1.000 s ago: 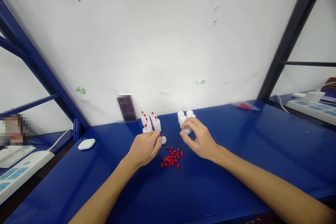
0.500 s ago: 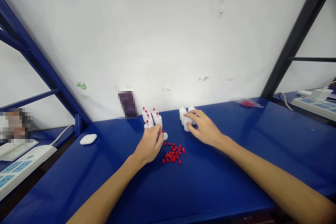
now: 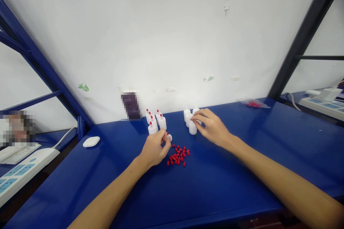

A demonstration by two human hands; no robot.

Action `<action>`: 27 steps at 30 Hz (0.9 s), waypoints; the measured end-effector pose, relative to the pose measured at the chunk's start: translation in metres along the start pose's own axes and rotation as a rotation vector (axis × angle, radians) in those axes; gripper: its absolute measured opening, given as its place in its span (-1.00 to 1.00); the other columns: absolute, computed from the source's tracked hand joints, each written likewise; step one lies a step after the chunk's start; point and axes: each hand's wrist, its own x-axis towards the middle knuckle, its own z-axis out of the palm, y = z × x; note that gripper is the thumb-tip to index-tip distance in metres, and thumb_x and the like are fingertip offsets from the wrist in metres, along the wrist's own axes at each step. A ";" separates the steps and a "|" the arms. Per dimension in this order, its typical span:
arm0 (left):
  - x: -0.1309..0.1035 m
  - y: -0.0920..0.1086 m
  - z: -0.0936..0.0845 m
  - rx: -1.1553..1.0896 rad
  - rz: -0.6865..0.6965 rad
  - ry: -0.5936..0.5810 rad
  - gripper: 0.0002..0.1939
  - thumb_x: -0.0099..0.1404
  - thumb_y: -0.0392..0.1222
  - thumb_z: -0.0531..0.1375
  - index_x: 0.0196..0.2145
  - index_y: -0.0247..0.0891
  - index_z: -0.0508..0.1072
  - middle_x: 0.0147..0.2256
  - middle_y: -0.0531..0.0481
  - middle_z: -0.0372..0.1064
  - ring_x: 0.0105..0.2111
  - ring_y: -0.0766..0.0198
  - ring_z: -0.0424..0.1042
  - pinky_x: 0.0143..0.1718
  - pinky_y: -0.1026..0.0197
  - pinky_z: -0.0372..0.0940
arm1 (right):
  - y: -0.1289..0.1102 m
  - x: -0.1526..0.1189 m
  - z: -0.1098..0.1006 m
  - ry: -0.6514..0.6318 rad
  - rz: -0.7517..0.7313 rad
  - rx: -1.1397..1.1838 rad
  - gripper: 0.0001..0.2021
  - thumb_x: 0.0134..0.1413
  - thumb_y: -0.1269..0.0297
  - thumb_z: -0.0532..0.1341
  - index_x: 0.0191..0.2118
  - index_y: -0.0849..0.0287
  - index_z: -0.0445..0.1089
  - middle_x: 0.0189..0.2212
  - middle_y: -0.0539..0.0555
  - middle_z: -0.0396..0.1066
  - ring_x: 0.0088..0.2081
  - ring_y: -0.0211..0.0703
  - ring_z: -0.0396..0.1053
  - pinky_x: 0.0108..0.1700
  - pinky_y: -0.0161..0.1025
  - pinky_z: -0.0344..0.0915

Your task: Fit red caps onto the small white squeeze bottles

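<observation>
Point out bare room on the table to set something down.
Bare on the blue tabletop: between the left forearm and right forearm, in front of the loose red caps; from the right forearm back to the clear bag; from the left forearm to the white oval object. Crowded: around the left hand, by the red-capped bottles; around the right hand, by the plain white bottles.

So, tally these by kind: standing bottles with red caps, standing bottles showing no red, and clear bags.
Standing bottles with red caps: 6
Standing bottles showing no red: at least 4; the right hand partly blocks the view
Clear bag: 1
Total: at least 11
</observation>
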 end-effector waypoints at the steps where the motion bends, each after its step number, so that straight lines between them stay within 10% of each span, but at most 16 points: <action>1: 0.001 0.000 0.000 0.101 0.014 -0.019 -0.90 0.37 -0.21 0.00 -0.32 -0.22 0.25 -0.43 0.05 0.28 -0.51 0.33 0.27 -0.47 0.29 0.16 | -0.001 0.000 0.000 -0.021 0.000 -0.015 -0.78 0.22 0.47 0.10 -0.17 0.13 0.48 -0.20 0.16 0.45 -0.16 0.00 0.36 -0.12 -0.04 0.33; 6: 0.004 0.001 0.003 0.484 -0.009 -0.226 -0.66 0.39 -0.25 -0.03 0.09 -0.18 0.27 0.07 -0.17 0.31 -0.37 0.24 0.47 -0.47 0.26 0.31 | -0.003 -0.003 0.006 -0.154 -0.002 -0.081 -0.78 0.17 0.51 0.13 -0.18 0.14 0.48 -0.22 0.15 0.45 -0.18 0.00 0.36 -0.14 -0.06 0.32; 13: 0.005 0.001 0.004 0.621 -0.042 -0.451 -0.56 0.34 -0.43 -0.04 0.13 -0.24 0.30 0.15 -0.14 0.29 -0.25 0.12 0.54 -0.34 0.15 0.45 | -0.006 -0.004 0.009 -0.096 -0.003 -0.072 -0.84 0.18 0.48 0.15 -0.22 0.17 0.46 -0.21 0.14 0.46 -0.16 -0.01 0.42 -0.11 -0.06 0.34; 22: 0.005 -0.009 0.002 0.608 0.015 -0.374 -0.59 0.28 -0.52 0.01 0.03 -0.27 0.37 -0.06 -0.11 0.43 -0.33 0.14 0.54 -0.40 0.17 0.42 | -0.034 -0.004 0.003 0.057 -0.074 0.217 -0.84 0.15 0.49 0.13 -0.21 0.14 0.41 -0.24 0.12 0.46 -0.20 -0.09 0.42 -0.13 -0.13 0.37; 27: -0.001 -0.002 0.003 0.477 0.212 -0.073 -0.74 0.40 -0.41 0.00 -0.03 -0.27 0.37 -0.20 -0.06 0.48 -0.41 0.26 0.50 -0.46 0.26 0.32 | -0.048 -0.009 0.007 -0.030 0.024 0.270 -0.71 0.15 0.43 0.18 0.00 0.13 0.30 -0.16 0.11 0.50 -0.13 -0.04 0.43 -0.01 -0.01 0.29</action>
